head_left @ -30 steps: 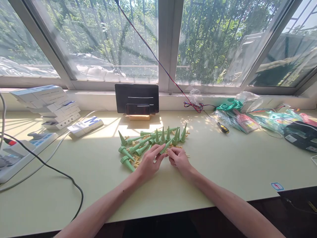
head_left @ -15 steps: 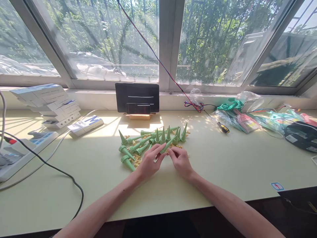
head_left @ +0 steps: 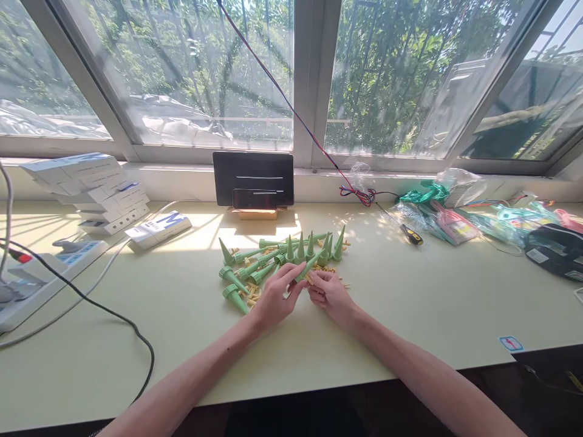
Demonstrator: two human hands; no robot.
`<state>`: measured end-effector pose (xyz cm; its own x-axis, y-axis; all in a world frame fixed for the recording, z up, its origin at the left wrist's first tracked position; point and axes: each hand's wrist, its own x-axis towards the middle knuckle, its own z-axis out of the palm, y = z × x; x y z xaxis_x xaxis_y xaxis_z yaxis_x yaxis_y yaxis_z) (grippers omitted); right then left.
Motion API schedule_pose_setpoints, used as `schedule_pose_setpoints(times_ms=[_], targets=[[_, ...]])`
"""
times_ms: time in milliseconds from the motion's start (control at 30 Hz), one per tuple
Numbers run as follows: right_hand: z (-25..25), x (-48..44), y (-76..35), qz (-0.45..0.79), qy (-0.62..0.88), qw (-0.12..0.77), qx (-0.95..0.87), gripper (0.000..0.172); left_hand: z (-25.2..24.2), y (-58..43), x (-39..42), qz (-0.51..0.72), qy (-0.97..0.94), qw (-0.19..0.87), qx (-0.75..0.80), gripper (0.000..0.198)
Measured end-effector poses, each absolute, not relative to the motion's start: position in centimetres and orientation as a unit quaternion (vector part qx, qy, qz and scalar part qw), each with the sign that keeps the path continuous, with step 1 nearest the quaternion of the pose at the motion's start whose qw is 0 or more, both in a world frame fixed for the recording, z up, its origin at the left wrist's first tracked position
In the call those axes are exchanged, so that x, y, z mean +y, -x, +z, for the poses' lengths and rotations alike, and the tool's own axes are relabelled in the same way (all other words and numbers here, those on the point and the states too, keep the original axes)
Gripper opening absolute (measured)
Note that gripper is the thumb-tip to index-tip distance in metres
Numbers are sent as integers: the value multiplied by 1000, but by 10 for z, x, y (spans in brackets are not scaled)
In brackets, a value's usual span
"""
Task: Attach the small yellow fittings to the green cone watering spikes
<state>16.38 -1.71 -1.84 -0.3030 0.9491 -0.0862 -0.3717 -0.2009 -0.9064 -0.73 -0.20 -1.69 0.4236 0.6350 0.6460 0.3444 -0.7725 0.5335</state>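
My left hand [head_left: 280,297] is closed around a green plastic watering spike [head_left: 308,266], which slants with its tip up to the right. A small yellow valve piece [head_left: 308,278] shows at the side of that spike, and the fingers of my right hand [head_left: 330,292] are pinched at it. Behind my hands several green spikes [head_left: 300,247] stand upright with tips up. More spikes [head_left: 234,297] lie on their sides to the left, among loose yellow valve pieces [head_left: 252,295]. My fingers partly cover the held spike.
On the yellowish table [head_left: 410,315] a tablet [head_left: 253,173] and phone [head_left: 254,199] lean on a stand. White boxes [head_left: 102,194] and a power strip [head_left: 68,267] are left. A screwdriver [head_left: 411,234], plastic bags [head_left: 455,221] and a black pouch [head_left: 555,249] lie right.
My right hand has turned slightly and its fingers have shifted, so more of the yellow valve piece shows. My left hand and the spike have barely moved.
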Motion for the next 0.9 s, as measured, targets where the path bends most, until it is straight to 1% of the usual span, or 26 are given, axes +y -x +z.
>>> schedule_pose_setpoints(times_ms=[67,133,200,333,400,467,633,700,800,900], targets=[[-19,-17,-164,691,347,479,-415,41,-16,7,-2,449,-828,161,295,40],[-20,-18,-163,660,365,488,-440,41,-16,7,-2,449,-827,160,297,40],[-22,-19,-162,595,395,504,-486,41,-15,7,-2,448,-827,160,298,40],[-21,-23,-161,405,449,536,-589,42,-15,7,-3,448,-827,160,300,38],[-20,-24,-161,362,457,538,-609,41,-15,7,-3,448,-827,158,300,37],[-20,-23,-161,390,453,533,-599,41,-15,7,-3,449,-826,160,299,37],[-21,-18,-163,612,389,496,-477,41,-15,7,-3,444,-828,170,297,39],[-22,-16,-164,673,354,484,-432,41,-14,7,-3,442,-829,167,298,39],[-22,-15,-164,714,325,476,-398,41,-13,7,-3,443,-829,164,298,39],[-24,-16,-163,693,338,484,-414,42,-13,7,-4,444,-828,170,297,40]])
